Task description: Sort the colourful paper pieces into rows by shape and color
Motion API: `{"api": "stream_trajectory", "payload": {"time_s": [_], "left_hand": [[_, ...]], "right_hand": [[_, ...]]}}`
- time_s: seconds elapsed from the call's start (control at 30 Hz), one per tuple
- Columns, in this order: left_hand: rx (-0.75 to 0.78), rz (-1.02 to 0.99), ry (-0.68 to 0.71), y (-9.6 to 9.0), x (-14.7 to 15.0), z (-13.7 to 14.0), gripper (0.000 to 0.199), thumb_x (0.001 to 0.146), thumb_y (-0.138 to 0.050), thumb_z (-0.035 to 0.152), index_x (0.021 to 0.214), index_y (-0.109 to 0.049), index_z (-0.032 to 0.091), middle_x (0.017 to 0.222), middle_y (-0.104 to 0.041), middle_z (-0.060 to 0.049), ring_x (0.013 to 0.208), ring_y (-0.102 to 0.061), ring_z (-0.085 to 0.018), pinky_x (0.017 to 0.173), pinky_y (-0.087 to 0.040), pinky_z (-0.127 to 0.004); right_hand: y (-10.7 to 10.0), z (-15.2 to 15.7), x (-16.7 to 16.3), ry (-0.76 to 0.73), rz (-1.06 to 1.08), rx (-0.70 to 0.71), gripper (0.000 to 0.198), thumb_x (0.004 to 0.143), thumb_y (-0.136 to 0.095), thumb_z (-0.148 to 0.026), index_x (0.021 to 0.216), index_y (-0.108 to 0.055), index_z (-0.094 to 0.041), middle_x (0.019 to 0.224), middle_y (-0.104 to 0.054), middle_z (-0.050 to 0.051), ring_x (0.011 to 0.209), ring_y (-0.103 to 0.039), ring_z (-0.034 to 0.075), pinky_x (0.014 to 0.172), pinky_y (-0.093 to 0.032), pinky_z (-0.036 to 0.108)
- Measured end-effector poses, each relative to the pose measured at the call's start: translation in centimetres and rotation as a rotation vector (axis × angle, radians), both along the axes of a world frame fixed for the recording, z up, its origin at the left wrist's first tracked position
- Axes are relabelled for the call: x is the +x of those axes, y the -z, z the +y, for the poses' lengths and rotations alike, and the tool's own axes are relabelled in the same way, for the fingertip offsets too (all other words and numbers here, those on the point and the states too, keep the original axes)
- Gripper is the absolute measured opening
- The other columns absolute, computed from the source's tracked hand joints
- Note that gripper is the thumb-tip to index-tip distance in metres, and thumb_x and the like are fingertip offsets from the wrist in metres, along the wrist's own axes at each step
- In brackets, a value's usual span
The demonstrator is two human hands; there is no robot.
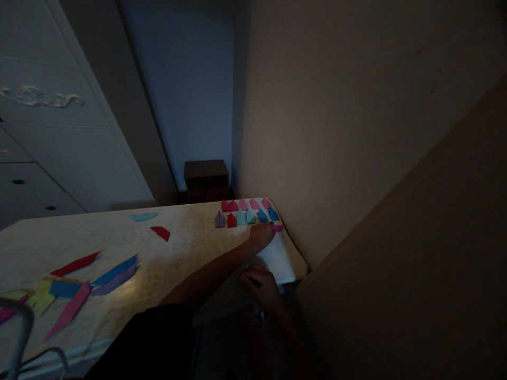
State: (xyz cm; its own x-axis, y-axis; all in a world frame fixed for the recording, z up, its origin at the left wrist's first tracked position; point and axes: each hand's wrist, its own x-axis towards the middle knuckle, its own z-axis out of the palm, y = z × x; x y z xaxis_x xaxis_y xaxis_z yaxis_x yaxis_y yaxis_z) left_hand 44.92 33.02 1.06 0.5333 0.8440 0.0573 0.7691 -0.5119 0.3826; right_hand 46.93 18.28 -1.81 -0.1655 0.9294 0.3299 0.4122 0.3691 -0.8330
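Note:
My left hand (261, 236) reaches across to the right end of the table, its fingers closed at a small magenta folded paper piece (278, 228). Beyond it stand two rows of small folded paper shapes with pointed tops, among them a red one (232, 220), a purple one (219, 219), a light blue one (250, 217) and a pink one (254, 203). My right hand (264, 287) is loosely curled at the near table edge, nothing visible in its fingers. A white sheet (279, 258) lies under and beside both hands.
Flat folded paper strips lie on the left of the table (190, 229): red (77, 263), blue (114, 270), pink (71, 311) and yellow (43, 296). A grey metal tube (24, 327) curves at lower left. A wall (336, 142) borders the right; a brown box (206, 171) stands behind.

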Motion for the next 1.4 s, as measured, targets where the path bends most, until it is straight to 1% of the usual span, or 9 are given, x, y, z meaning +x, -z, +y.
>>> {"api": "stream_trajectory", "payload": {"time_s": [0.27, 0.43, 0.57, 0.77, 0.9, 1.03, 1.13, 1.23, 1.4], "left_hand": [[0.003, -0.026, -0.013, -0.4, -0.5, -0.3, 0.043, 0.094, -0.041, 0.044, 0.118, -0.057, 0.012, 0.103, -0.067, -0.021, 0.096, -0.065, -0.033, 0.082, -0.047, -0.039], [0.010, -0.051, 0.004, -1.3, -3.2, -1.5, 0.043, 0.093, -0.044, 0.043, 0.128, -0.051, 0.018, 0.099, -0.069, -0.015, 0.093, -0.066, -0.028, 0.080, -0.047, -0.034], [-0.007, -0.086, 0.014, -1.7, -7.9, -3.2, 0.040, 0.092, -0.047, 0.043, 0.124, -0.057, 0.020, 0.089, -0.071, -0.008, 0.087, -0.066, -0.023, 0.079, -0.046, -0.030], [-0.029, -0.187, 0.023, -1.6, -18.0, -6.9, 0.035, 0.090, -0.050, 0.040, 0.115, -0.064, 0.020, 0.083, -0.072, -0.003, 0.073, -0.065, -0.017, 0.073, -0.046, -0.027], [-0.052, -0.225, -0.064, -0.3, -24.4, -10.6, 0.031, 0.091, -0.048, 0.035, 0.109, -0.067, 0.020, 0.087, -0.071, -0.004, 0.075, -0.065, -0.017, 0.073, -0.048, -0.027], [0.067, -0.327, -0.144, 2.0, -29.0, -14.4, 0.027, 0.090, -0.047, 0.026, 0.108, -0.066, 0.019, 0.095, -0.067, -0.007, 0.090, -0.062, -0.018, 0.083, -0.048, -0.031], [0.149, -0.460, -0.144, 3.2, -31.2, -16.1, 0.024, 0.090, -0.047, 0.021, 0.106, -0.065, 0.017, 0.098, -0.065, -0.009, 0.093, -0.061, -0.018, 0.084, -0.049, -0.030], [0.231, -0.545, -0.180, 4.0, -31.8, -16.8, 0.022, 0.089, -0.047, 0.017, 0.103, -0.064, 0.016, 0.096, -0.064, -0.009, 0.091, -0.061, -0.017, 0.081, -0.051, -0.029], [0.323, -0.292, -0.224, 4.6, -30.5, -17.3, 0.020, 0.084, -0.051, 0.014, 0.095, -0.067, 0.017, 0.095, -0.066, -0.010, 0.089, -0.060, -0.022, 0.079, -0.051, -0.036]], "right_hand": [[-0.5, -0.1, -0.4, 0.010, -0.058, 0.036, 0.027, 0.093, -0.048, -0.036, 0.081, -0.067, -0.022, 0.078, -0.063, 0.004, 0.074, -0.059, 0.016, 0.067, -0.045, 0.027], [-0.4, -0.2, -0.4, 0.020, -0.077, 0.044, 0.027, 0.093, -0.049, -0.035, 0.079, -0.067, -0.022, 0.076, -0.063, 0.003, 0.074, -0.058, 0.016, 0.068, -0.045, 0.027], [0.0, -0.2, -0.3, 0.035, -0.065, 0.058, 0.024, 0.093, -0.050, -0.033, 0.080, -0.068, -0.021, 0.077, -0.063, 0.003, 0.074, -0.059, 0.016, 0.068, -0.044, 0.027], [-0.2, -0.1, -0.5, 0.067, -0.021, 0.057, 0.024, 0.092, -0.051, -0.035, 0.082, -0.068, -0.021, 0.080, -0.065, 0.004, 0.078, -0.060, 0.018, 0.072, -0.047, 0.029], [-0.4, 0.0, -0.7, 0.128, 0.023, 0.006, 0.029, 0.088, -0.055, -0.044, 0.079, -0.069, -0.021, 0.080, -0.068, 0.006, 0.076, -0.062, 0.019, 0.070, -0.049, 0.030], [-1.0, 1.1, -1.7, 0.181, -0.017, -0.007, 0.031, 0.085, -0.057, -0.048, 0.083, -0.071, -0.020, 0.086, -0.070, 0.007, 0.082, -0.064, 0.022, 0.076, -0.051, 0.034], [-2.1, 2.6, -4.6, 0.125, -0.054, -0.017, 0.033, 0.085, -0.057, -0.050, 0.086, -0.071, -0.020, 0.089, -0.070, 0.008, 0.084, -0.064, 0.022, 0.074, -0.051, 0.033], [-3.7, 4.5, -9.8, -0.021, -0.088, 0.004, 0.033, 0.087, -0.054, -0.047, 0.090, -0.070, -0.018, 0.093, -0.069, 0.008, 0.082, -0.064, 0.021, 0.070, -0.052, 0.031], [-6.2, 7.3, -21.7, -0.402, -0.278, 0.124, 0.028, 0.089, -0.055, -0.034, 0.110, -0.066, -0.019, 0.103, -0.068, 0.008, 0.072, -0.061, 0.015, 0.069, -0.051, 0.030]]}}
